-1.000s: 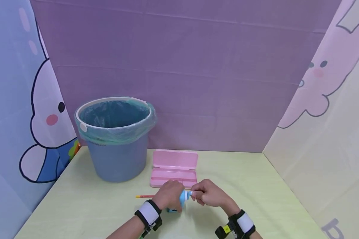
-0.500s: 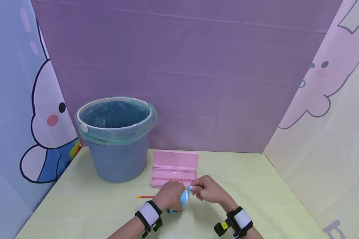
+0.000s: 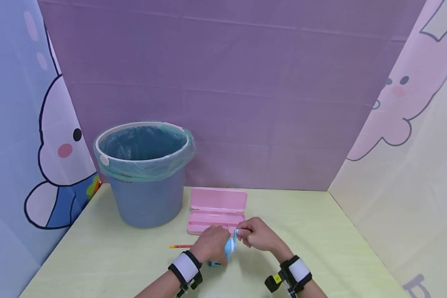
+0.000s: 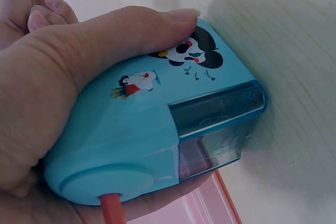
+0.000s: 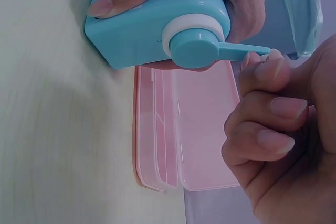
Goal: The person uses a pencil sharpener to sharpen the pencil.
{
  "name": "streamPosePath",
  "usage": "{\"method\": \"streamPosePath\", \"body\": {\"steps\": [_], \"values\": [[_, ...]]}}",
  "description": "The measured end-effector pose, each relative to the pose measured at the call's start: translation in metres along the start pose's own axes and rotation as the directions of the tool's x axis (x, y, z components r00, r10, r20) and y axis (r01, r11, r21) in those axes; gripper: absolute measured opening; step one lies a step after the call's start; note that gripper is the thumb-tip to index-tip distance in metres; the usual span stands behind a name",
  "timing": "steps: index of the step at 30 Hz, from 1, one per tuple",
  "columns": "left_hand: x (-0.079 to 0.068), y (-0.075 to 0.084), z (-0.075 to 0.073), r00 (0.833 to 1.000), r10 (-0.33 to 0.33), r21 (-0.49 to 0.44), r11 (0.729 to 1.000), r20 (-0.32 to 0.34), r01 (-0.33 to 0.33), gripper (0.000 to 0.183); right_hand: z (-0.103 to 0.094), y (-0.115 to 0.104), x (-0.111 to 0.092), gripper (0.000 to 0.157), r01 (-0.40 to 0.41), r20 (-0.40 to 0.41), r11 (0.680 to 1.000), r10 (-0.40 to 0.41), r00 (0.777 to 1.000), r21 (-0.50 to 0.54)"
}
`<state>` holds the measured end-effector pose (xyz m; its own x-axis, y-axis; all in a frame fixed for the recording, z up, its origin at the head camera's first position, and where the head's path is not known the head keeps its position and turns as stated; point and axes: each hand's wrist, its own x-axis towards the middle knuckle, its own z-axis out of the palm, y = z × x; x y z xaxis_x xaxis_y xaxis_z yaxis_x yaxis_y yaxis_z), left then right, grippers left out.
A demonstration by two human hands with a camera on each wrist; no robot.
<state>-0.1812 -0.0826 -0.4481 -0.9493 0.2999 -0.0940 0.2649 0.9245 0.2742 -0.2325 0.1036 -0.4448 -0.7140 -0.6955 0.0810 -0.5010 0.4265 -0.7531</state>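
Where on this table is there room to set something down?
Bare table: right of the pink case and right hand, to the pale wall; also left of the pencil, in front of the bin. Crowded: the middle, where the left hand grips the sharpener.

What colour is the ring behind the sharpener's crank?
The ring is white, clearest in the right wrist view.

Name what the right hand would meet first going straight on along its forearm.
Probably the open pink plastic box, beyond the light-blue crank handle the right hand pinches; depth is unclear.
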Motion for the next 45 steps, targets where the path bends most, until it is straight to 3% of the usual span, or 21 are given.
{"method": "streamPosePath", "body": {"steps": [14,45], "values": [[0.000,-0.001,0.001,1.000,0.001,0.000,1.000,-0.016,-0.001,0.048,0.002,0.007,0.009,0.025,-0.029,-0.016,1.000,0.029,0.999,0.005],[0.000,-0.004,0.002,1.000,-0.004,-0.020,1.000,-0.001,0.004,0.042,0.018,0.034,0.023,0.027,-0.022,-0.022,0.996,0.020,1.000,-0.091]]}}
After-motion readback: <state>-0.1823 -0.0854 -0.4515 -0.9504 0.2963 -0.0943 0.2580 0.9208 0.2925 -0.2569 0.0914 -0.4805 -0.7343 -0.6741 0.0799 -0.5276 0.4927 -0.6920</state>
